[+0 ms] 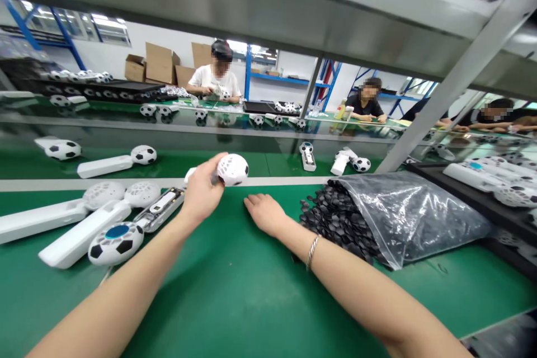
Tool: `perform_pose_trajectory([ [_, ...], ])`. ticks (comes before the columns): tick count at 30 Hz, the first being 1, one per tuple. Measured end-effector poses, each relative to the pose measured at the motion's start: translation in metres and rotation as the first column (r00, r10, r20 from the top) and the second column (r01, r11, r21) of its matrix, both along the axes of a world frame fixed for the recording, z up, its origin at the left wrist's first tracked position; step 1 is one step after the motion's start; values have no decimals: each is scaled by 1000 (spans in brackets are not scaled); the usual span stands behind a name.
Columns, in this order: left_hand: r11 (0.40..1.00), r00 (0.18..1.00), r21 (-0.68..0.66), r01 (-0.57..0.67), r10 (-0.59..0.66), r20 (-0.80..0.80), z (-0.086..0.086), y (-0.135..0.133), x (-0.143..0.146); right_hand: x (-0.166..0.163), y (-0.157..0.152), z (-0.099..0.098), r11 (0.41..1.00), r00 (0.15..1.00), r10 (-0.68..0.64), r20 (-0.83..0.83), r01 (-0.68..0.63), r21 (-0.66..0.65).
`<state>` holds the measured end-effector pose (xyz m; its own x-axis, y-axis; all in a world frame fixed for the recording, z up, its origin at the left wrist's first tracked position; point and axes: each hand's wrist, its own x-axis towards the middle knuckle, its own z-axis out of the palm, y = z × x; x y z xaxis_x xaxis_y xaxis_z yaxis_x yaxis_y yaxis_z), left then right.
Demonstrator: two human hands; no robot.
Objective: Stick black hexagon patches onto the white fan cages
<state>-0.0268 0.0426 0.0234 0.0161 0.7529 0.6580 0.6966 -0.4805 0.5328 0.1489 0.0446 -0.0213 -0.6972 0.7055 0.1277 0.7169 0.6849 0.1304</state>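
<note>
My left hand (203, 193) grips a white handheld fan with a soccer-ball head (233, 170). The head, with grille holes and a black patch, sticks out past my fingers; my palm hides most of the handle. On the green mat lies my right hand (265, 212), fingers stretched out, palm down, nothing visible in it. Just right of it, small black pieces (338, 218) spill from a clear plastic bag (413, 215). Left of my left hand are white fans (90, 229), an opened handle (161, 207) showing its inside, and a ball head with a blue disc (116, 240).
Beyond a pale strip, a green belt (188, 151) carries several soccer-ball fans (115, 162). At right, a black tray (432, 173) holds more white fans. A slanted metal post (453, 78) and overhead shelf (251, 5) frame the station. Several people sit across the line.
</note>
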Motion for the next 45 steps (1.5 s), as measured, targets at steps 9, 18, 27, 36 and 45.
perform_pose_trajectory([
  [9,960,901,-264,92,-193,-388,-37,-15,30,64,-20,5,989,959,-148,-240,144,-33],
  [18,924,850,-345,164,-310,-425,-44,-19,36,76,-42,22,972,574,-219,-789,54,-230],
  [27,883,848,-409,230,-388,-361,-39,-24,40,71,-48,16,928,545,-296,-785,-28,-370],
  [36,883,882,-414,222,-363,-301,-36,-26,43,55,-50,8,924,539,-275,-796,-81,-374],
  [45,877,892,-422,232,-365,-266,-36,-25,42,52,-44,0,932,511,-278,-813,-61,-357],
])
